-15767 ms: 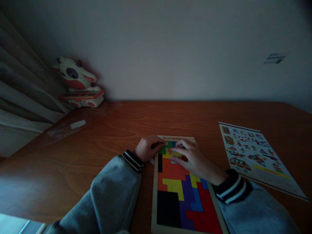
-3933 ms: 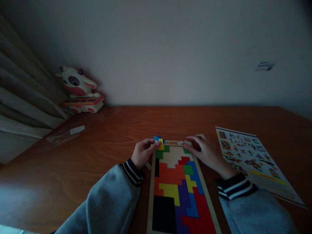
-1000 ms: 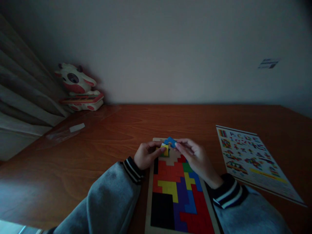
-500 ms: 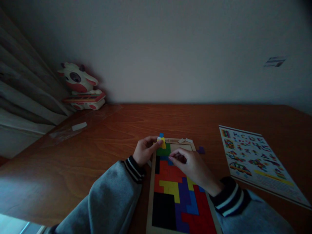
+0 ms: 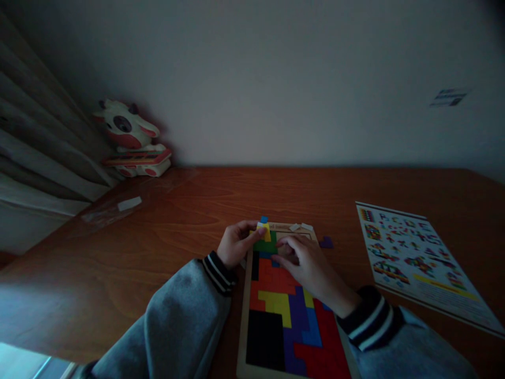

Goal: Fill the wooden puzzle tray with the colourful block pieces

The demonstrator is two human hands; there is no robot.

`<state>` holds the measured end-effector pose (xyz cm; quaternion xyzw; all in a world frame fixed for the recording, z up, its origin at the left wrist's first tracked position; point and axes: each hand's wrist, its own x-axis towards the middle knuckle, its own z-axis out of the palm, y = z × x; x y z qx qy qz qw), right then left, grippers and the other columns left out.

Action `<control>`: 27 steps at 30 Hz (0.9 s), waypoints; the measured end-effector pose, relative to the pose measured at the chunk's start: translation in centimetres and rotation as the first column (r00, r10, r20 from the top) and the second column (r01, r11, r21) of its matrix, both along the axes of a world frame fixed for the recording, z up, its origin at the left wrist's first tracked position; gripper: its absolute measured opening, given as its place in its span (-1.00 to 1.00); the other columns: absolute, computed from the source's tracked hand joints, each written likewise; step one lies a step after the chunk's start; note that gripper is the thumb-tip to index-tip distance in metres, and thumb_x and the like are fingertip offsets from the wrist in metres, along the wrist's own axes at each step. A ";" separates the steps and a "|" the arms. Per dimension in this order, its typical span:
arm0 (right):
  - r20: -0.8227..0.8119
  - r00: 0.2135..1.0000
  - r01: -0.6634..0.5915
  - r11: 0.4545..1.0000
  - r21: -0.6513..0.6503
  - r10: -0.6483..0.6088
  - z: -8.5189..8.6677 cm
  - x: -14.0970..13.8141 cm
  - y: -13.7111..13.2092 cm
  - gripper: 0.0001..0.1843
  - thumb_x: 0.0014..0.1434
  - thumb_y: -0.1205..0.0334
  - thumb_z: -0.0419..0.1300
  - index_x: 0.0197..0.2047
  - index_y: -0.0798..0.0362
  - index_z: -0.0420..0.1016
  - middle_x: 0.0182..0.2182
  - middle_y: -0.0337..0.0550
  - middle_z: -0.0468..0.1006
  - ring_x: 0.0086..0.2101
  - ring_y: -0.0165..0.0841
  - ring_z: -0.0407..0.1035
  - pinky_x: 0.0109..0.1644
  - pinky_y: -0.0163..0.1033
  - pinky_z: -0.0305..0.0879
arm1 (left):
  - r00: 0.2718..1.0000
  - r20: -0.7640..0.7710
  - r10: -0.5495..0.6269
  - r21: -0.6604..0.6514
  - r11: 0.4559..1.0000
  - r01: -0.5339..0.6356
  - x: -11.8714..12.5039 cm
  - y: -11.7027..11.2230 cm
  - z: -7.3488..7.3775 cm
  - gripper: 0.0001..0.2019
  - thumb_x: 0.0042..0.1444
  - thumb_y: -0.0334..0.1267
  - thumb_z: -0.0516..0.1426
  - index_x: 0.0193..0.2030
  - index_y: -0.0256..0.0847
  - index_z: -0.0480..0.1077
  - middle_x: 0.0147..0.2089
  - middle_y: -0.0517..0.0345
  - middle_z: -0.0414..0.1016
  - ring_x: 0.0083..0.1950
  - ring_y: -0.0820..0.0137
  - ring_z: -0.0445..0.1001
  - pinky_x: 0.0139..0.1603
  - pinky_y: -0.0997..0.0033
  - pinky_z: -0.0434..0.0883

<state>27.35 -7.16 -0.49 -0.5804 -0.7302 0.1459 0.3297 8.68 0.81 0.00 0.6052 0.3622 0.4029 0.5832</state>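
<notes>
A wooden puzzle board [image 5: 243, 316] lies lengthwise before me, filled with coloured block pieces in red, orange, yellow, blue, purple and black. At its far left corner my left hand [image 5: 238, 243] grips a yellow puzzle piece [image 5: 267, 233], thumb on top. A green piece [image 5: 271, 243] lies just under it, and a small blue piece [image 5: 264, 219] shows beyond the frame's far edge. Over the upper part of the board is my right hand [image 5: 305, 260], thumb and forefinger apart, with nothing visible between them. It hides part of the bare section there.
Small white pieces [image 5: 306, 227] rest on the board's far rim. A purple piece [image 5: 326, 242] lies on the table right of the board. Farther right is a printed picture sheet [image 5: 418, 263]. A toy cow with a keyboard [image 5: 134, 139] stands back left, near clear plastic wrapping [image 5: 98, 213].
My right thumb and forefinger have parted from a pinch. My left hand stays at the far corner with the yellow piece. The view has shifted very slightly.
</notes>
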 end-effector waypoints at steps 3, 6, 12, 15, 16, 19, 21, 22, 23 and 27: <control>0.047 0.998 0.028 0.999 0.041 -0.030 0.3 0.3 0.1 -0.76 0.16 0.08 0.29 -0.14 -0.01 0.43 -0.27 -0.12 0.55 -0.24 -0.21 0.44 -0.14 -0.03 0.37 | 1.000 0.004 -0.008 -0.008 1.000 0.008 0.1 -0.1 0.1 -0.63 0.05 -0.02 0.30 -0.17 -0.30 0.52 -0.22 0.03 0.62 -0.27 0.36 0.57 -0.26 0.41 0.53; 0.049 0.999 0.011 0.998 0.061 -0.014 0.9 1.6 0.4 -0.82 0.25 0.06 0.19 -0.17 -0.02 0.46 -0.22 -0.10 0.55 -0.19 -0.21 0.44 -0.10 -0.03 0.36 | 1.000 0.024 -0.014 -0.030 0.999 0.014 0.1 -0.1 0.2 -0.64 0.03 -0.02 0.31 -0.17 -0.28 0.52 -0.22 0.04 0.62 -0.27 0.37 0.58 -0.25 0.41 0.55; 0.018 0.999 0.028 0.999 -0.042 -0.028 2.0 6.2 1.0 -0.79 0.26 0.07 0.16 -0.21 -0.02 0.55 -0.29 -0.13 0.52 -0.35 -0.33 0.42 -0.27 -0.18 0.35 | 0.998 0.056 -0.029 -0.094 0.995 0.035 0.2 -0.3 0.5 -0.63 0.02 -0.03 0.32 -0.17 -0.29 0.50 -0.23 0.03 0.63 -0.31 0.37 0.60 -0.27 0.40 0.57; 0.023 1.000 0.006 0.994 -0.105 -0.004 1.8 7.2 1.0 -0.76 0.19 0.01 0.24 -0.23 0.00 0.57 -0.34 -0.15 0.50 -0.37 -0.33 0.39 -0.30 -0.19 0.33 | 0.997 0.070 -0.030 -0.101 0.994 0.037 0.2 -0.3 0.4 -0.65 0.02 -0.06 0.33 -0.17 -0.29 0.50 -0.21 0.02 0.63 -0.32 0.39 0.60 -0.28 0.42 0.57; 0.029 1.000 -0.001 0.992 -0.123 0.005 1.6 7.3 1.0 -0.73 0.17 -0.02 0.26 -0.22 -0.01 0.57 -0.35 -0.15 0.49 -0.37 -0.33 0.39 -0.31 -0.19 0.33 | 0.997 0.073 -0.031 -0.099 0.994 0.038 0.2 -0.3 0.4 -0.65 0.02 -0.07 0.33 -0.16 -0.29 0.51 -0.20 0.02 0.63 -0.32 0.39 0.60 -0.28 0.43 0.56; 0.049 0.999 0.002 0.991 -0.136 0.004 1.0 6.9 1.2 -0.69 0.12 -0.08 0.29 -0.23 -0.01 0.57 -0.35 -0.16 0.48 -0.39 -0.33 0.38 -0.34 -0.21 0.31 | 0.998 0.064 -0.030 -0.090 0.995 0.035 0.2 -0.3 0.3 -0.66 0.04 -0.06 0.32 -0.16 -0.28 0.51 -0.17 0.01 0.63 -0.31 0.39 0.60 -0.30 0.44 0.56; 0.048 0.999 0.016 0.993 -0.114 -0.011 0.7 6.5 1.2 -0.69 0.13 -0.08 0.29 -0.26 -0.01 0.57 -0.35 -0.16 0.49 -0.39 -0.34 0.39 -0.35 -0.22 0.31 | 0.999 0.047 -0.025 -0.080 0.996 0.029 0.2 -0.3 0.3 -0.64 0.03 -0.04 0.31 -0.16 -0.29 0.50 -0.18 0.00 0.63 -0.32 0.38 0.59 -0.34 0.44 0.56; 0.045 0.999 0.024 0.995 -0.100 -0.020 0.6 6.3 1.3 -0.70 0.14 -0.07 0.28 -0.27 -0.01 0.57 -0.34 -0.15 0.49 -0.38 -0.34 0.40 -0.34 -0.22 0.32 | 0.999 0.038 -0.025 -0.077 0.997 0.028 0.2 -0.3 0.3 -0.64 0.03 -0.03 0.31 -0.17 -0.29 0.50 -0.19 -0.01 0.63 -0.33 0.38 0.59 -0.36 0.44 0.56; 0.042 0.999 0.031 0.996 -0.086 -0.027 0.6 6.1 1.3 -0.71 0.15 -0.07 0.27 -0.27 -0.01 0.57 -0.33 -0.14 0.50 -0.36 -0.33 0.41 -0.32 -0.21 0.33 | 0.999 0.032 -0.027 -0.076 0.997 0.029 0.2 -0.3 0.3 -0.63 0.03 -0.02 0.31 -0.17 -0.29 0.50 -0.20 0.00 0.63 -0.34 0.38 0.59 -0.37 0.44 0.55; 0.051 0.998 0.039 0.998 -0.058 -0.036 0.9 5.9 1.1 -0.68 0.10 -0.06 0.32 -0.18 -0.03 0.58 -0.28 -0.13 0.53 -0.31 -0.29 0.43 -0.26 -0.17 0.36 | 0.999 0.041 -0.024 -0.082 0.996 0.028 0.2 -0.2 0.3 -0.64 0.03 -0.03 0.31 -0.17 -0.30 0.50 -0.19 0.00 0.63 -0.33 0.39 0.59 -0.35 0.45 0.55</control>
